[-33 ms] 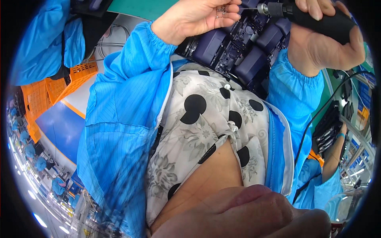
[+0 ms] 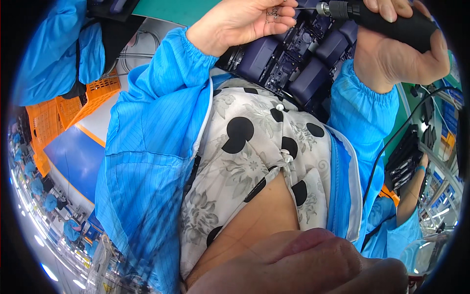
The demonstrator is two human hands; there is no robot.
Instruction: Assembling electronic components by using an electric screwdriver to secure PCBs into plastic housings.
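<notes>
Your right hand [image 2: 399, 56] is wrapped round the thick body of a black screwdriver [image 2: 387, 24], at the far right; its metal collar [image 2: 322, 8] and thin bit point left. Your left hand [image 2: 249, 22], at the far side left of the bit, is half closed: fingers curled, several small screws [image 2: 272, 14] held against them, fingertips at the bit's end. Whether they touch the bit, you cannot tell from this view. Below and between both hands, just beyond your shirt [image 2: 259, 127], sit dark purple housings [image 2: 309, 82] with small mechanisms among them. Green worktop [image 2: 169, 10] shows far left. Orange crates [image 2: 102, 90] stand left, near a co-worker's blue sleeve [image 2: 49, 59]. At right, a black cable [image 2: 384, 149] curves beside your right sleeve [image 2: 364, 105].
</notes>
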